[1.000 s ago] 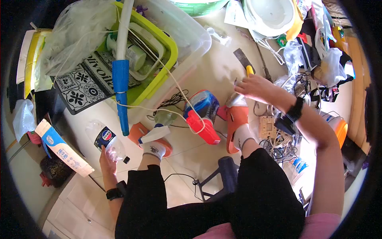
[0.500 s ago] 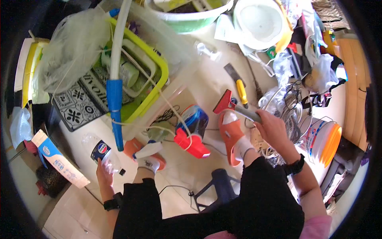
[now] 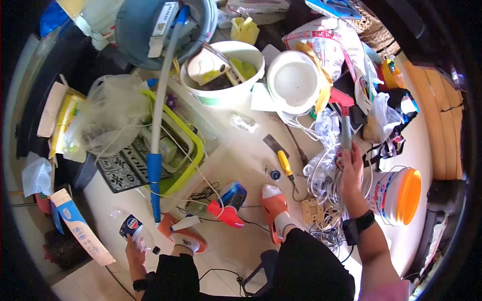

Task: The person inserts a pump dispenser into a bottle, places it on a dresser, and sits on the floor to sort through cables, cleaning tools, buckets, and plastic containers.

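Observation:
My left hand is closed round a clear plastic bottle with a dark label and a black cap, low on the left. On the right, the fingers of my right hand wrap the grey handle of a scraper. Its red head points away from me, close to the white bags and dark items. Below that hand lies a tangle of pale cables. A yellow-handled putty knife rests on the floor to its left.
A lime-green basket and a white bucket stand ahead, with a blue-grey tub behind. An orange-lidded bucket lies at the right. A red-topped bottle lies between my feet; a milk carton is at the left.
My right hand has moved forward and right with the scraper, from above my foot to beside the bags. The view has tilted up, showing more of the far side. My left hand keeps the bottle.

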`<action>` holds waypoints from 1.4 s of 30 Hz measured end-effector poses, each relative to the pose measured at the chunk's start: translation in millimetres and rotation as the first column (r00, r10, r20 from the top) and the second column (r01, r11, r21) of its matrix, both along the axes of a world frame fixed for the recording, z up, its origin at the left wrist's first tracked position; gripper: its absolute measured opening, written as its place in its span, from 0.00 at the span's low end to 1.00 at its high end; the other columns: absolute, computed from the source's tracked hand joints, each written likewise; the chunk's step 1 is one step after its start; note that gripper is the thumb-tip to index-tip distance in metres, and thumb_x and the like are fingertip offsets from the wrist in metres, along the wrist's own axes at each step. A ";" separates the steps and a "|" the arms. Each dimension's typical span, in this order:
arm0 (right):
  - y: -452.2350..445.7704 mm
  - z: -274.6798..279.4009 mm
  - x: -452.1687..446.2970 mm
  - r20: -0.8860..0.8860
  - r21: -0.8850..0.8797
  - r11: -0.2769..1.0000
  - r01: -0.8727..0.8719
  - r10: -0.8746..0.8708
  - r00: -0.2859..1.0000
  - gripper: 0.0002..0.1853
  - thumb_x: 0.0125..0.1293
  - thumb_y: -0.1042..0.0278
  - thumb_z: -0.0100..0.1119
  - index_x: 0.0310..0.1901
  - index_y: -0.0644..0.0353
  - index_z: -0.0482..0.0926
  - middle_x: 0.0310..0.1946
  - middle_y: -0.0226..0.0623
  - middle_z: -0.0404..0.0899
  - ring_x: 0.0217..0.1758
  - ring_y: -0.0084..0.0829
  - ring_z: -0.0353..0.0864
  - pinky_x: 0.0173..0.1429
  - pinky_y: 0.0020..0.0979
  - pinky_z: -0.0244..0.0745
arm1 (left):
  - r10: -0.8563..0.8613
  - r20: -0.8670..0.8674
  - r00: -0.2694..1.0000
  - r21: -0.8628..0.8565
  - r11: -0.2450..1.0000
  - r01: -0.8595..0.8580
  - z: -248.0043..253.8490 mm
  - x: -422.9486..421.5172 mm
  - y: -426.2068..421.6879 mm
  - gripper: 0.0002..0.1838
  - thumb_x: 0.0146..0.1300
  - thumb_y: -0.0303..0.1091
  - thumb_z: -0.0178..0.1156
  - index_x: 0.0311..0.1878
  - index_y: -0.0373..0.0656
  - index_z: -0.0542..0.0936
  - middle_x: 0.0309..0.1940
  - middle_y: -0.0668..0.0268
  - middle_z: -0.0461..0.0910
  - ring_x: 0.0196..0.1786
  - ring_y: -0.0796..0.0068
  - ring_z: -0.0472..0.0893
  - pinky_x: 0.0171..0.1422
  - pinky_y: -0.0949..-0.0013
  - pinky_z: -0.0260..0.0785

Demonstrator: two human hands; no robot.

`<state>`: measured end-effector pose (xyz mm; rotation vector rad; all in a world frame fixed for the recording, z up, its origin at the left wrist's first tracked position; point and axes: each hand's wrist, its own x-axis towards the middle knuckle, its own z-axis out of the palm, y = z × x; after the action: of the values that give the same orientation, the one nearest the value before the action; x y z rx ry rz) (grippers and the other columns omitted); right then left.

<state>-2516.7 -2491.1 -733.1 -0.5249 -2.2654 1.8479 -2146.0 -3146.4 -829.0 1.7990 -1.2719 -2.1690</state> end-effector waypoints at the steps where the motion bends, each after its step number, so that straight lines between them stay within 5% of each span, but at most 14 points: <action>1: 13.0 -6.8 -5.8 -0.008 -0.068 0.997 -0.019 0.018 1.000 0.22 0.71 0.66 0.55 0.62 0.64 0.66 0.40 0.32 0.76 0.37 0.20 0.74 0.39 0.22 0.70 | 0.011 -0.012 1.000 -0.018 1.000 -0.011 4.3 3.5 1.3 0.35 0.65 0.61 0.54 0.65 0.43 0.69 0.63 0.61 0.70 0.67 0.63 0.65 0.68 0.51 0.53; 3: 14.1 0.9 -13.5 0.012 -0.145 0.989 0.014 -0.013 1.000 0.21 0.71 0.65 0.55 0.61 0.61 0.67 0.40 0.29 0.77 0.36 0.17 0.74 0.38 0.19 0.69 | -0.162 -0.015 0.987 -0.122 0.980 0.159 0.0 15.2 1.0 0.32 0.65 0.60 0.55 0.60 0.42 0.73 0.56 0.62 0.75 0.60 0.64 0.70 0.65 0.52 0.57; 4: 17.1 -1.9 -17.2 -0.011 -0.136 0.991 0.021 -0.023 1.000 0.22 0.70 0.63 0.56 0.62 0.60 0.67 0.41 0.29 0.78 0.37 0.17 0.74 0.39 0.20 0.69 | 0.022 0.050 0.999 -0.023 1.000 -0.021 -6.9 18.2 -5.8 0.32 0.64 0.62 0.55 0.58 0.43 0.73 0.52 0.62 0.77 0.57 0.64 0.71 0.65 0.51 0.56; 11: -21.3 43.3 -16.1 0.001 -0.031 0.991 -0.133 0.133 0.991 0.24 0.70 0.62 0.55 0.64 0.63 0.67 0.45 0.32 0.77 0.40 0.21 0.78 0.40 0.22 0.70 | 0.039 0.185 0.982 -0.067 0.997 -0.027 17.8 22.8 36.0 0.33 0.64 0.62 0.54 0.61 0.44 0.70 0.58 0.62 0.74 0.62 0.63 0.69 0.66 0.50 0.53; 18: -51.9 71.2 -17.0 -0.090 0.121 0.953 -0.279 0.290 0.953 0.24 0.69 0.66 0.54 0.65 0.62 0.66 0.48 0.35 0.77 0.42 0.23 0.78 0.42 0.24 0.72 | -0.004 0.021 1.000 0.044 0.999 0.003 3.3 40.9 62.7 0.27 0.66 0.56 0.55 0.58 0.45 0.71 0.53 0.64 0.75 0.59 0.64 0.71 0.62 0.54 0.60; 21: -34.7 45.9 -21.5 -0.095 0.076 0.980 -0.183 0.190 0.977 0.23 0.69 0.66 0.55 0.64 0.60 0.67 0.46 0.33 0.77 0.43 0.23 0.78 0.43 0.25 0.72 | -0.002 -0.035 0.999 0.226 0.974 0.010 -50.3 79.9 27.6 0.25 0.68 0.54 0.53 0.57 0.44 0.72 0.54 0.64 0.75 0.58 0.64 0.72 0.61 0.58 0.64; 22: -28.2 38.5 -22.8 -0.078 0.027 0.994 -0.106 0.108 0.991 0.23 0.69 0.64 0.56 0.64 0.58 0.68 0.44 0.29 0.77 0.42 0.20 0.77 0.41 0.23 0.70 | -0.047 -0.030 0.998 0.067 0.997 0.049 -16.9 57.5 51.9 0.24 0.69 0.52 0.51 0.56 0.42 0.72 0.52 0.63 0.75 0.55 0.66 0.74 0.58 0.61 0.67; 23: -23.0 29.0 -25.6 -0.068 -0.024 0.999 -0.034 0.032 0.997 0.23 0.69 0.62 0.57 0.63 0.55 0.69 0.41 0.26 0.77 0.41 0.18 0.77 0.40 0.21 0.68 | -0.013 -0.046 0.999 0.113 0.993 0.018 -25.5 61.5 41.7 0.23 0.70 0.51 0.50 0.54 0.41 0.73 0.51 0.63 0.75 0.52 0.66 0.76 0.57 0.62 0.68; 26: 21.9 -17.4 -39.8 -0.091 -0.071 0.985 0.159 -0.165 0.982 0.22 0.70 0.60 0.57 0.62 0.57 0.68 0.39 0.26 0.78 0.39 0.19 0.78 0.37 0.22 0.68 | -0.156 -0.374 0.914 0.252 0.931 0.262 -62.5 93.4 4.1 0.21 0.70 0.49 0.51 0.53 0.41 0.73 0.51 0.63 0.75 0.51 0.67 0.77 0.56 0.63 0.68; 31: 85.4 -69.4 -66.8 -0.071 -0.008 0.963 0.270 -0.270 0.960 0.20 0.71 0.65 0.54 0.61 0.59 0.66 0.37 0.30 0.78 0.34 0.18 0.77 0.29 0.20 0.66 | 0.033 0.048 0.998 0.018 0.999 -0.034 -2.5 44.3 45.6 0.19 0.72 0.47 0.50 0.56 0.43 0.70 0.53 0.60 0.75 0.56 0.66 0.74 0.56 0.63 0.66; 35: 115.9 -92.2 -106.8 -0.061 0.128 0.975 0.179 -0.173 0.983 0.19 0.70 0.65 0.54 0.60 0.61 0.67 0.36 0.30 0.78 0.33 0.17 0.77 0.30 0.19 0.66 | -0.042 0.102 0.994 0.006 0.999 0.042 -9.9 43.1 40.4 0.21 0.73 0.47 0.49 0.60 0.43 0.68 0.58 0.58 0.73 0.61 0.65 0.71 0.59 0.62 0.65; 39: 120.9 -103.5 -149.2 0.010 0.075 0.988 0.133 -0.134 0.991 0.18 0.69 0.65 0.54 0.58 0.60 0.70 0.35 0.29 0.78 0.32 0.18 0.79 0.30 0.21 0.68 | -0.217 0.127 0.968 -0.064 0.972 0.226 -17.2 46.4 31.3 0.24 0.73 0.47 0.50 0.64 0.42 0.64 0.64 0.56 0.69 0.65 0.61 0.69 0.63 0.59 0.63; 42: 121.8 -111.8 -171.1 0.060 0.011 0.981 0.193 -0.193 0.979 0.17 0.69 0.64 0.54 0.57 0.60 0.71 0.35 0.29 0.78 0.33 0.20 0.80 0.30 0.23 0.69 | -0.171 0.117 0.978 -0.046 0.983 0.177 2.2 19.9 45.6 0.24 0.72 0.46 0.52 0.64 0.43 0.62 0.62 0.56 0.70 0.63 0.62 0.70 0.64 0.57 0.62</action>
<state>-2687.7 -2369.3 -845.0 -0.7809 -2.1680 1.7535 -2126.1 -3100.8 -826.8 1.8775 -1.5539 -2.1171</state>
